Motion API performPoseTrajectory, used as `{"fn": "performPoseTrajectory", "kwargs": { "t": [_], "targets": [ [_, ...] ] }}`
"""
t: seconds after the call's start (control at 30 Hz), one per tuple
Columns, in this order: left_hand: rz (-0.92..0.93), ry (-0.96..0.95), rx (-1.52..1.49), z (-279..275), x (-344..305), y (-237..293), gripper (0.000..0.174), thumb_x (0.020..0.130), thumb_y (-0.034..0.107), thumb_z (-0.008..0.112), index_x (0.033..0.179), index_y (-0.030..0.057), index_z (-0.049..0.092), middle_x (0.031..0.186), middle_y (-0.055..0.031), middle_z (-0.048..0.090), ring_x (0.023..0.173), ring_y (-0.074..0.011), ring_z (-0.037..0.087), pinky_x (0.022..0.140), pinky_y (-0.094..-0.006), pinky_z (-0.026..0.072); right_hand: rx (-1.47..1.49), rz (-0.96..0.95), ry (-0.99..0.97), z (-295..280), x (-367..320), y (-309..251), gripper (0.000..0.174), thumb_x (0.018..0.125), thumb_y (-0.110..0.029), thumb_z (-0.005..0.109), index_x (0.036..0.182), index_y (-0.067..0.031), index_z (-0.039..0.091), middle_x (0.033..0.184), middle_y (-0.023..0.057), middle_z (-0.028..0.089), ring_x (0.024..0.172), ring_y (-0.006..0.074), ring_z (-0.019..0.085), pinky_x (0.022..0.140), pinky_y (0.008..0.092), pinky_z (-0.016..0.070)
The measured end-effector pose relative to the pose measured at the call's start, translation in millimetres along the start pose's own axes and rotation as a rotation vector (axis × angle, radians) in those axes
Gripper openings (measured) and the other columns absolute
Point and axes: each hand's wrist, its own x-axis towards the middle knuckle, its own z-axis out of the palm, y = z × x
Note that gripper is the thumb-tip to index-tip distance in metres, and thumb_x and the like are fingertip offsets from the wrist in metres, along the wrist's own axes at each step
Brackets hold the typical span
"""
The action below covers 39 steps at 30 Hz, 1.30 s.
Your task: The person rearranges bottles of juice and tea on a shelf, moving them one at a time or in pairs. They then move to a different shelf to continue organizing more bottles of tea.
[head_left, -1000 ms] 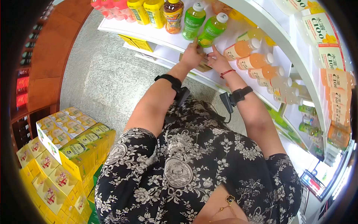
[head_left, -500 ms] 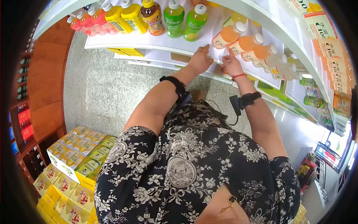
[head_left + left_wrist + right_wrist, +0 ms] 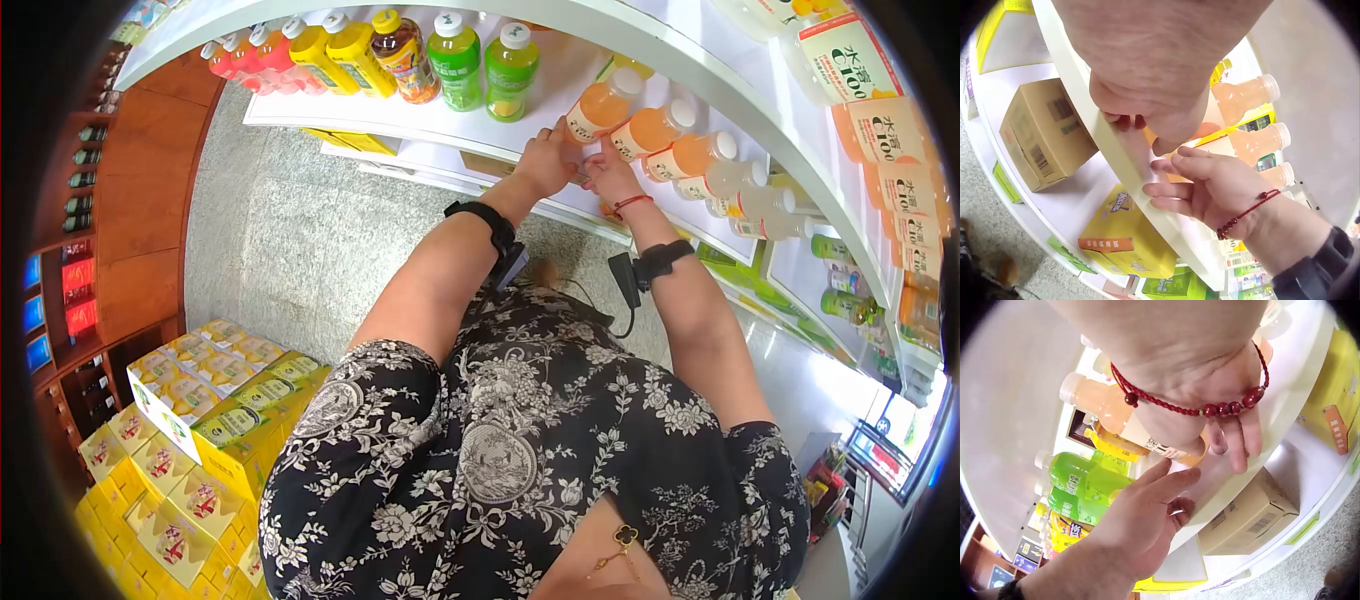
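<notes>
In the head view, the left hand [image 3: 547, 163] is at the shelf edge, its fingertips at the base of the first peach-coloured bottle [image 3: 600, 105]. In the right wrist view, the left hand [image 3: 1138, 525] extends its index finger to the bottle's [image 3: 1100, 403] lower end. The right hand [image 3: 612, 175] is just to the right, with its index finger pointing towards the bottle bases; in the left wrist view, the right hand [image 3: 1216, 187] is palm up with relaxed fingers. Neither hand is curled round a bottle. The right palm partly hides the bottle base in the right wrist view.
Left of the hands stand green bottles [image 3: 511, 75], a brown tea bottle [image 3: 404, 60], yellow and pink bottles. More peach and clear bottles [image 3: 690, 157] line up to the right. A cardboard box [image 3: 1047, 134] lies on the shelf below. Yellow cartons [image 3: 180, 480] are stacked at lower left.
Both hands have left the green bottle's base and moved right along the shelf edge to the first peach-coloured bottle. The green bottles stand side by side.
</notes>
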Motion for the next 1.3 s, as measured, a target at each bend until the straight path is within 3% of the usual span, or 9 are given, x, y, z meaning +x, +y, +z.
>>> {"fn": "performPoseTrajectory", "kwargs": {
  "t": [0.43,0.5,0.63,0.7,0.73,0.8,1.1,1.23,1.3],
  "targets": [
    [-0.048,0.140,-0.088,8,-4,-6,0.084,0.069,0.010,0.071,0.140,-0.0016,0.027,0.108,-0.0211,0.054,0.101,-0.0345,0.055,0.088,-0.0382,0.0456,-0.113,-0.055,-0.127,-4,17,4,0.074,0.085,-0.004,0.049,0.146,-0.0049,0.007,0.092,0.0131,0.063,0.065,0.0209,0.065,0.059,0.0302,0.0544],
    [-0.073,0.144,-0.124,6,-5,-7,0.084,0.069,0.010,0.071,0.140,-0.0010,0.027,0.109,-0.0207,0.053,0.102,-0.0338,0.054,0.089,-0.0374,0.0455,-0.145,0.006,-0.160,-3,22,2,0.074,0.089,-0.007,0.048,0.148,-0.0178,0.005,0.104,0.0096,0.058,0.067,0.0188,0.064,0.060,0.0289,0.0540],
    [-0.129,0.185,-0.194,8,-3,-11,0.085,0.071,0.009,0.069,0.143,0.0024,0.023,0.111,-0.0201,0.052,0.106,-0.0334,0.053,0.092,-0.0368,0.0439,-0.199,-0.013,-0.184,0,26,-2,0.073,0.089,-0.007,0.049,0.148,-0.0174,0.007,0.105,0.0094,0.058,0.067,0.0185,0.064,0.060,0.0292,0.0546],
    [-0.139,0.199,-0.208,4,-5,-11,0.086,0.072,0.009,0.069,0.143,0.0037,0.022,0.111,-0.0199,0.052,0.107,-0.0334,0.053,0.093,-0.0366,0.0434,-0.188,-0.068,-0.175,2,27,-5,0.073,0.087,-0.008,0.051,0.147,-0.0071,0.008,0.095,0.0110,0.065,0.065,0.0194,0.066,0.062,0.0304,0.0541],
    [-0.144,0.187,-0.229,2,-6,-10,0.084,0.072,0.008,0.066,0.143,0.0015,0.021,0.114,-0.0221,0.050,0.107,-0.0351,0.053,0.093,-0.0372,0.0438,-0.193,-0.070,-0.182,4,28,-5,0.073,0.087,-0.008,0.051,0.147,-0.0071,0.008,0.095,0.0110,0.065,0.065,0.0194,0.066,0.062,0.0304,0.0541],
    [-0.151,0.181,-0.252,-1,-6,-9,0.082,0.073,0.008,0.063,0.142,-0.0006,0.021,0.117,-0.0243,0.049,0.108,-0.0369,0.052,0.093,-0.0378,0.0442,-0.175,-0.054,-0.182,5,31,-4,0.073,0.087,-0.009,0.051,0.147,-0.0090,0.009,0.096,0.0105,0.065,0.065,0.0192,0.066,0.062,0.0306,0.0539],
    [-0.216,0.207,-0.286,-3,-3,-11,0.078,0.076,0.008,0.059,0.144,0.0089,0.020,0.118,-0.0228,0.049,0.109,-0.0368,0.052,0.093,-0.0382,0.0433,-0.352,-0.127,-0.183,9,49,6,0.075,0.086,-0.016,0.051,0.148,-0.0141,0.008,0.100,0.0052,0.066,0.068,0.0177,0.067,0.073,0.0305,0.0525],
    [-0.209,0.216,-0.329,-2,-2,-12,0.078,0.075,0.007,0.059,0.143,0.0084,0.021,0.118,-0.0234,0.050,0.110,-0.0369,0.052,0.094,-0.0381,0.0429,-0.268,-0.057,-0.215,8,42,-4,0.076,0.086,-0.016,0.051,0.148,-0.0143,0.007,0.100,0.0038,0.066,0.068,0.0167,0.067,0.073,0.0305,0.0524],
    [-0.213,0.209,-0.347,-3,-3,-13,0.078,0.075,0.006,0.059,0.143,0.0082,0.022,0.118,-0.0235,0.049,0.110,-0.0369,0.052,0.094,-0.0379,0.0427,-0.243,-0.020,-0.235,9,45,-3,0.074,0.089,-0.008,0.050,0.148,-0.0182,0.007,0.112,0.0086,0.057,0.070,0.0163,0.065,0.063,0.0273,0.0539]
  ]
}}
